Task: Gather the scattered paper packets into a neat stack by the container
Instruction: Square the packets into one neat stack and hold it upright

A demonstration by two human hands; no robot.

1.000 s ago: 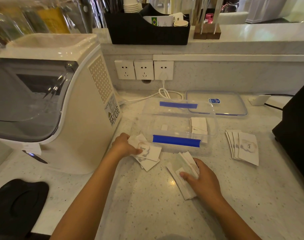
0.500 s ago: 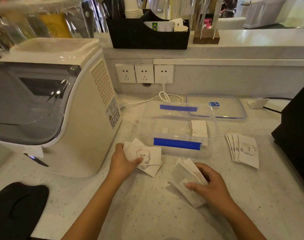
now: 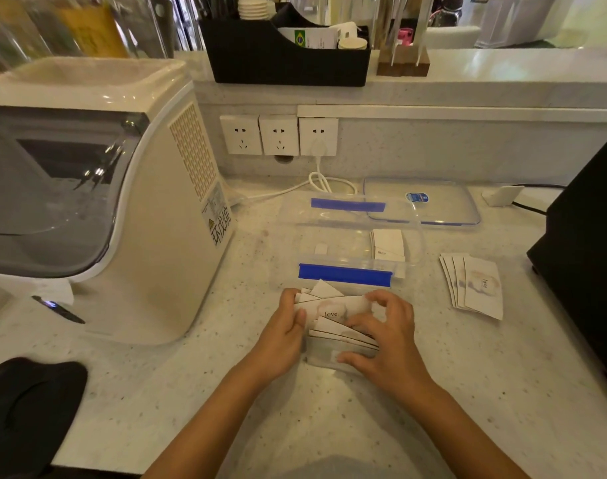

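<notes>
A loose bundle of white paper packets (image 3: 333, 311), the top one printed "love", lies on the counter just in front of the clear container (image 3: 350, 236) with blue clips. My left hand (image 3: 284, 337) grips the bundle's left end. My right hand (image 3: 385, 344) presses on its right side, fingers curled over the packets. A second fanned group of packets (image 3: 474, 285) rests on the counter to the right of the container. A few more packets (image 3: 387, 244) stand inside the container.
A cream ice machine (image 3: 122, 202) stands at the left. The clear lid (image 3: 423, 202) lies behind the container, next to a white cable (image 3: 315, 183). A black device (image 3: 585, 243) fills the right edge. A black pad (image 3: 29, 406) sits at the lower left.
Both hands have come together in front of the container. The two separate packet piles are now merged into one bundle held between them.
</notes>
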